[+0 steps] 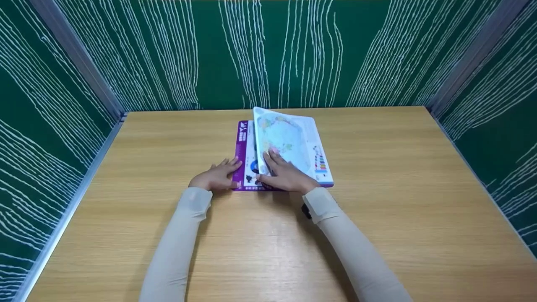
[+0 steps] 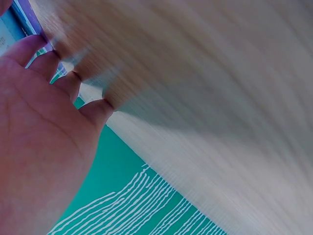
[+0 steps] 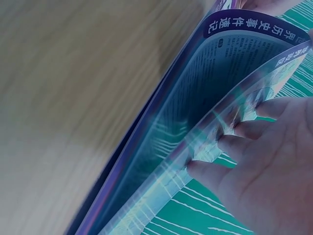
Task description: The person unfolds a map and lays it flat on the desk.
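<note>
A glossy printed map sheet (image 1: pixel 293 138) lies folded over on the table, its pale blue map side facing up. The lower layer shows a purple border (image 1: pixel 240 147) at the left. My right hand (image 1: pixel 289 176) rests on the upper flap near its fold, fingers extended. My left hand (image 1: pixel 216 176), fingers spread, touches the purple border and the table beside it. In the right wrist view, the folded layers (image 3: pixel 195 98) stand apart in a curved gap, with fingertips against the outer face. The left wrist view shows the left palm (image 2: pixel 39 132) and fingertips at the tabletop.
The wooden table (image 1: pixel 398 188) extends around the sheet on all sides. Green panels (image 1: pixel 281 54) with white wavy lines stand behind and on both sides. Grey corner posts (image 1: pixel 79 50) join the panels. A dark object (image 1: pixel 306 211) shows under the right wrist.
</note>
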The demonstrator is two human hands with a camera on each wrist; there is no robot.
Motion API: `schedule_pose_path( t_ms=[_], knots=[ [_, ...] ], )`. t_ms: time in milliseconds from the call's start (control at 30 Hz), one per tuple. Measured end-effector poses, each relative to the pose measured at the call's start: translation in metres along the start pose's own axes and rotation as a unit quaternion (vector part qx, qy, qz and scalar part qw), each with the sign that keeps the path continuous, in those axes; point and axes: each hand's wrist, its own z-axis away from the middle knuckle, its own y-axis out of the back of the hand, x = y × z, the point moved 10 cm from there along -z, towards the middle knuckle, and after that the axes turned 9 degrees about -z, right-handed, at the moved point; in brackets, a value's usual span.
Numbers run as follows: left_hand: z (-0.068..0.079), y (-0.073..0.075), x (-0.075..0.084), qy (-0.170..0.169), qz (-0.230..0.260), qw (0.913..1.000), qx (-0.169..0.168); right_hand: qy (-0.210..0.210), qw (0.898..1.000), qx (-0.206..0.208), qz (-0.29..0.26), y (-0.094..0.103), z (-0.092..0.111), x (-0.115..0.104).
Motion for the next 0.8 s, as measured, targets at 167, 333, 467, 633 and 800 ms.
schedule_pose_path(
  t_ms=[167,333,467,633,800],
  knots=[
    [0.001,0.001,-0.001,0.006,0.001,1.0,0.004,-0.015,1.0,0.004,-0.015,0.002,0.003,0.005],
    [0.001,0.0,-0.001,0.006,-0.003,1.0,0.002,-0.018,0.999,0.006,-0.026,0.004,0.006,0.009],
    [0.001,0.001,0.0,0.004,-0.005,1.0,0.001,-0.016,0.999,0.007,-0.036,0.006,0.008,0.012],
    [0.001,0.0,0.0,0.004,-0.006,1.0,0.0,-0.011,0.999,0.009,-0.045,0.009,0.01,0.015],
    [0.0,0.0,-0.001,0.007,0.003,1.0,0.001,-0.003,0.999,0.009,-0.05,0.01,0.012,0.018]
  ],
)
